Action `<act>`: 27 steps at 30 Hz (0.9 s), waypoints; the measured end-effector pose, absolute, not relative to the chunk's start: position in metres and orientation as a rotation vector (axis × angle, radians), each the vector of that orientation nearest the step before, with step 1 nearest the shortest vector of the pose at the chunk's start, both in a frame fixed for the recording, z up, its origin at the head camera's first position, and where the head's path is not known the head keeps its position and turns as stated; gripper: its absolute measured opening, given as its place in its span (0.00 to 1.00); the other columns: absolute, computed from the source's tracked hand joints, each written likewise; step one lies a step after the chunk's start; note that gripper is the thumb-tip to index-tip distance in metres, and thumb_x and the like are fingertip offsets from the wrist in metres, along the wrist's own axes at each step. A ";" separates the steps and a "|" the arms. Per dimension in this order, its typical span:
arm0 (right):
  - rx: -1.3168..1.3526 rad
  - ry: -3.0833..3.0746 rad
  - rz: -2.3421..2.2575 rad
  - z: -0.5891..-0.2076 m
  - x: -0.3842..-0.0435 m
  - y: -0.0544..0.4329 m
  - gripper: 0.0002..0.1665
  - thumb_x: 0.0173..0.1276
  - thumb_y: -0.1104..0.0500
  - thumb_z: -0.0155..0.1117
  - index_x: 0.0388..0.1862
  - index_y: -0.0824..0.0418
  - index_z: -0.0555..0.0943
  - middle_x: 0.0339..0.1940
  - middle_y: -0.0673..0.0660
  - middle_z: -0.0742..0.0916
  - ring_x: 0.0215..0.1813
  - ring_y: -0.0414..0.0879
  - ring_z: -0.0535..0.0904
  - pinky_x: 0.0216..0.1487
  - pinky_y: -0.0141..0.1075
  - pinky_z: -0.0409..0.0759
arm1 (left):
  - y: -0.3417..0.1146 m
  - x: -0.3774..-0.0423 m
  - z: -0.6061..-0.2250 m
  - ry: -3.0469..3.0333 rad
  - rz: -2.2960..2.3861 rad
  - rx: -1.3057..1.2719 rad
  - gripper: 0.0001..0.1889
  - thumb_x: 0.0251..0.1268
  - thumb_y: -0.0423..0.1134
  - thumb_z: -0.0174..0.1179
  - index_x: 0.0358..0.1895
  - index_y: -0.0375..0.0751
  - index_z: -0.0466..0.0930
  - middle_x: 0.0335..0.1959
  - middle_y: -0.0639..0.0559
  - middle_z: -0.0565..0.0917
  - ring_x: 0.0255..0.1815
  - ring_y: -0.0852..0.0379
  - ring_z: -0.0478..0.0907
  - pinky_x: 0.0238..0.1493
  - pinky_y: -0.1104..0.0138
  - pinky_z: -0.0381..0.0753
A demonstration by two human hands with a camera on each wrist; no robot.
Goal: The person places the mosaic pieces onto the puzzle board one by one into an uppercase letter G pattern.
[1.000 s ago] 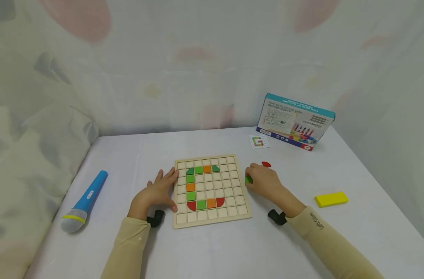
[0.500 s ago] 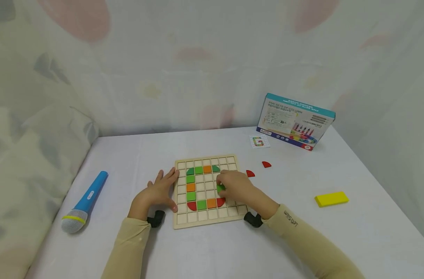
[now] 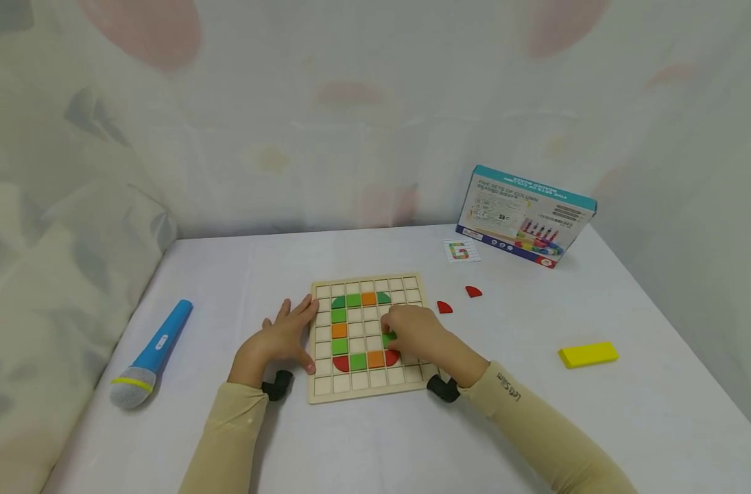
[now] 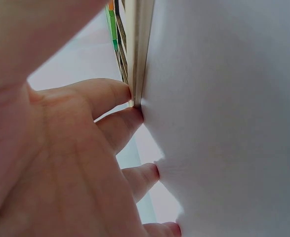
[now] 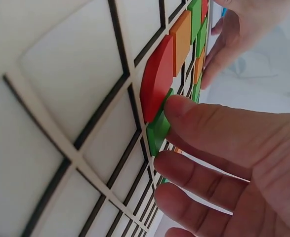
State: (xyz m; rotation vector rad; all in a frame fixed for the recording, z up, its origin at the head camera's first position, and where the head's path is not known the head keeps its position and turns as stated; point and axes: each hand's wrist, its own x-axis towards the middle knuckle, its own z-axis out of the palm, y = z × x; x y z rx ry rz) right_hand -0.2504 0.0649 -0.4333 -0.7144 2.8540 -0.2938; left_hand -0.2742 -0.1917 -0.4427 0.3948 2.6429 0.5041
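A wooden grid board [image 3: 359, 382] lies mid-table, bearing green and orange square tiles and rounded corner pieces in a C-like outline. My left hand [image 3: 275, 343] steadies its left side, fingers spread; in the left wrist view the fingertips [image 4: 135, 114] meet the board's edge. Over the right half of the grid, my right hand [image 3: 421, 334] pinches a green square tile [image 5: 158, 129]. That tile sits just above the red quarter-round piece [image 3: 391, 357], close against it in the right wrist view. The index finger is mostly hidden behind the thumb there.
Two red quarter-round pieces [image 3: 445, 307] lie right of the board. Behind them are a pattern card [image 3: 461, 251] showing a G shape and a printed box [image 3: 526, 216]. A yellow block [image 3: 588, 355] is far right, a blue toy microphone [image 3: 153, 353] far left.
My right hand has carried the green tile leftward from beside the board onto the grid, uncovering a second red piece on the table. The left hand has stayed in place.
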 end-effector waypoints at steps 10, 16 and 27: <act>-0.647 2.867 -0.373 -0.426 -0.249 0.076 0.11 0.58 0.57 0.67 0.41 0.54 0.83 0.37 0.47 0.82 0.34 0.40 0.74 0.33 0.33 0.74 | -0.191 -0.274 -0.443 2.647 0.501 0.396 0.69 0.18 0.47 0.80 0.73 0.43 0.45 0.75 0.44 0.41 0.71 0.32 0.31 0.56 0.28 0.37; -0.561 2.903 -0.393 -0.424 -0.253 0.099 0.14 0.59 0.58 0.66 0.45 0.55 0.82 0.39 0.48 0.81 0.34 0.41 0.75 0.34 0.36 0.75 | -0.192 -0.273 -0.443 2.656 0.509 0.400 0.69 0.17 0.48 0.80 0.73 0.43 0.45 0.75 0.45 0.41 0.71 0.33 0.30 0.56 0.28 0.36; -0.339 3.035 -0.255 -0.432 -0.269 0.147 0.21 0.55 0.55 0.70 0.48 0.58 0.81 0.37 0.54 0.82 0.34 0.47 0.77 0.33 0.42 0.78 | -0.193 -0.273 -0.445 2.652 0.517 0.401 0.69 0.18 0.47 0.80 0.73 0.43 0.44 0.75 0.46 0.41 0.71 0.34 0.29 0.56 0.29 0.35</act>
